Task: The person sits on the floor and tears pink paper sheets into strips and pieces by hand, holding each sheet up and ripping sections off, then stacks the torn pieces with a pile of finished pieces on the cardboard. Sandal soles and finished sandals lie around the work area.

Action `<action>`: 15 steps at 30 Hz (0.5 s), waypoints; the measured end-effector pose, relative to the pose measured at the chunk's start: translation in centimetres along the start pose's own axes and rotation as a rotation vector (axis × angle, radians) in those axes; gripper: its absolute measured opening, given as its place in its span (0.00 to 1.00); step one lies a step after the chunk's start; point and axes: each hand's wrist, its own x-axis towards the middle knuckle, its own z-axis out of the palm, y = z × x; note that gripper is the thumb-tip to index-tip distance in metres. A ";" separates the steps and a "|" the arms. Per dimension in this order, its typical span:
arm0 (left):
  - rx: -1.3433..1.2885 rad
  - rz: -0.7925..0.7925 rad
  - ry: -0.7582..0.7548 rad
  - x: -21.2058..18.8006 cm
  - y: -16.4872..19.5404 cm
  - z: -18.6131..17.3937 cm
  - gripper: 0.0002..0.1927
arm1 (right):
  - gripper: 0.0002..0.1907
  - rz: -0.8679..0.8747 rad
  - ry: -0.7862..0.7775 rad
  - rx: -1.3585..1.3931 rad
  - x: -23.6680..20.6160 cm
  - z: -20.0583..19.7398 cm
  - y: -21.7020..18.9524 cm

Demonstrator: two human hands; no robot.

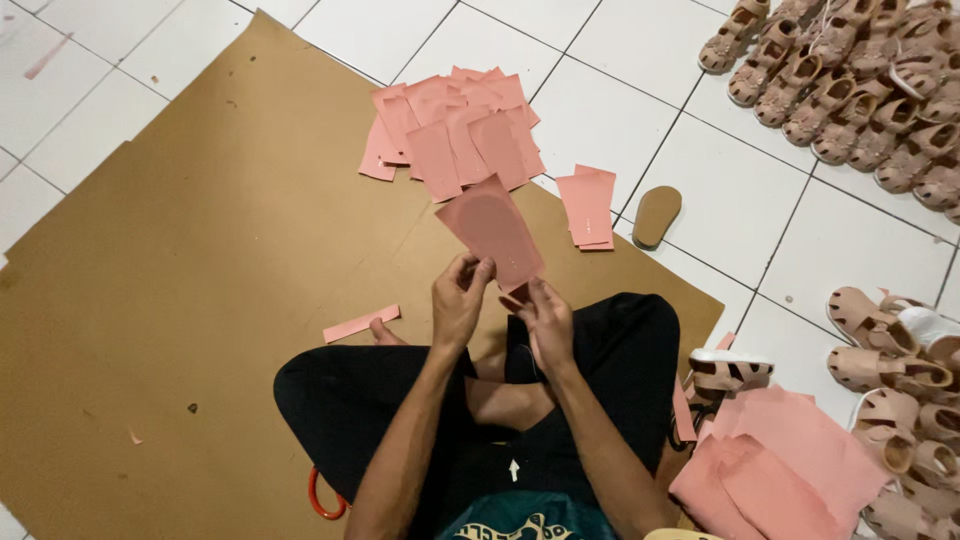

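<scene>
I sit cross-legged on a brown cardboard sheet point(200, 260). My left hand point(458, 300) pinches the lower edge of a pink sheet piece point(490, 228) that carries a sole-shaped outline and is held up in front of me. My right hand point(545, 322) grips the same piece at its lower right corner, and something dark shows under its fingers, too hidden to name. Beyond the piece lies a heap of pink cut pieces point(455, 130) on the cardboard.
A small stack of pink pieces point(588, 205) and a tan sole point(657, 215) lie ahead right. A pink strip point(360, 323) lies by my left knee. Large pink sheets point(790, 455) lie at my right. Pink sandals point(860, 90) crowd the far right; more sandals point(890, 370) nearer.
</scene>
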 end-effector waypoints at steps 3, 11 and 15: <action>0.077 0.074 -0.070 0.4 4.2 -2.6 0.14 | 0.18 -0.086 -0.055 -0.157 -0.2 1.2 -3.3; -0.243 0.003 -0.110 -1.1 8.8 -2.9 0.19 | 0.09 -0.221 -0.142 -0.482 -1.3 2.9 -7.0; -0.058 0.166 -0.030 -1.3 8.9 -2.6 0.18 | 0.10 -0.234 -0.164 -0.525 -2.4 3.2 -7.5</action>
